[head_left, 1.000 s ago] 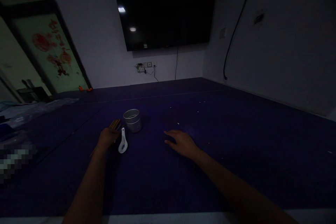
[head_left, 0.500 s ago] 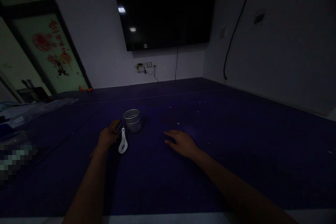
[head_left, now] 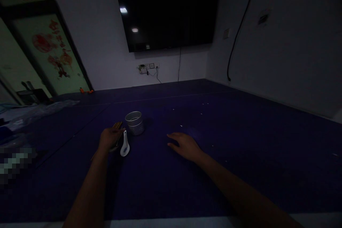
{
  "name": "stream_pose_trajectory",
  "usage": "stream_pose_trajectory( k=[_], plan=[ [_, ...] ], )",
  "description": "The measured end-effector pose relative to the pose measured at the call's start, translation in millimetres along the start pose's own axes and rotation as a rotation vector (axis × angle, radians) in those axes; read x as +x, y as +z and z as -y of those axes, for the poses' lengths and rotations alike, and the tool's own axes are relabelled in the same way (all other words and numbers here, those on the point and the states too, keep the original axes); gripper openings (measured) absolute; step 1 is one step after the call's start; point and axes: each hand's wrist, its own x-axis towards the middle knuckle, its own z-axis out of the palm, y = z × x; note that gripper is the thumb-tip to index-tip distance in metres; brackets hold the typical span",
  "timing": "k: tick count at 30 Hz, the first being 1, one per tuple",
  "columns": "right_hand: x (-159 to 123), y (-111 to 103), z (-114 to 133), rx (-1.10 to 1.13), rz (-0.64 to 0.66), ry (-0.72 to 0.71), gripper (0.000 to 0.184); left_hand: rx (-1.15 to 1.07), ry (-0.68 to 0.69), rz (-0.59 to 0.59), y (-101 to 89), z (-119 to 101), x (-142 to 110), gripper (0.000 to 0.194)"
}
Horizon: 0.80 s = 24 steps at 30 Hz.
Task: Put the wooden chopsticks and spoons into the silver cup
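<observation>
My left hand [head_left: 109,139] is low over a bundle of chopsticks [head_left: 117,125], its fingers pressed together near the handle of a white ceramic spoon [head_left: 124,148] with a blue mark. Beneath its palm some grey metal cutlery [head_left: 115,146] shows partly, too dark to make out fully. What the fingers pinch is hidden. A silver metal utensil cup [head_left: 135,124] with holes in its lower wall stands upright just beyond the spoon. Well to the right, my right hand [head_left: 185,146] is at the mat with thumb and fingers apart, holding nothing.
A dark purple mat [head_left: 165,185] covers the surface, with small white scraps [head_left: 181,125] scattered on it. Clear plastic wrapping [head_left: 50,110] lies at the left. A wall-mounted television [head_left: 171,10] and a hanging black cable [head_left: 237,35] are at the back.
My left hand's fingers have shifted slightly right toward the top of the white spoon's handle, and more grey metal shows under the palm. My right hand and the cup have stayed still.
</observation>
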Motion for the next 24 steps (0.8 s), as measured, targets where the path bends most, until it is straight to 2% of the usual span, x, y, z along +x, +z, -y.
stream_pose_trajectory(
  k=[6, 12, 18, 24],
  plan=[
    [0, 0, 0, -0.013, 0.015, 0.006, 0.042, 0.026, 0.013, 0.120, 6.6, -1, 3, 0.035],
    [0, -1, 1, -0.004, 0.015, 0.006, 0.041, -0.045, 0.012, 0.075, 17.3, 5, 10, 0.033],
    [0, -1, 1, -0.019, 0.027, 0.015, 0.042, -0.081, -0.036, 0.050, 18.3, 6, 11, 0.029],
    [1, -1, 0, -0.016, 0.034, 0.009, 0.041, -0.099, 0.011, 0.043, 22.4, 10, 12, 0.028]
  ],
)
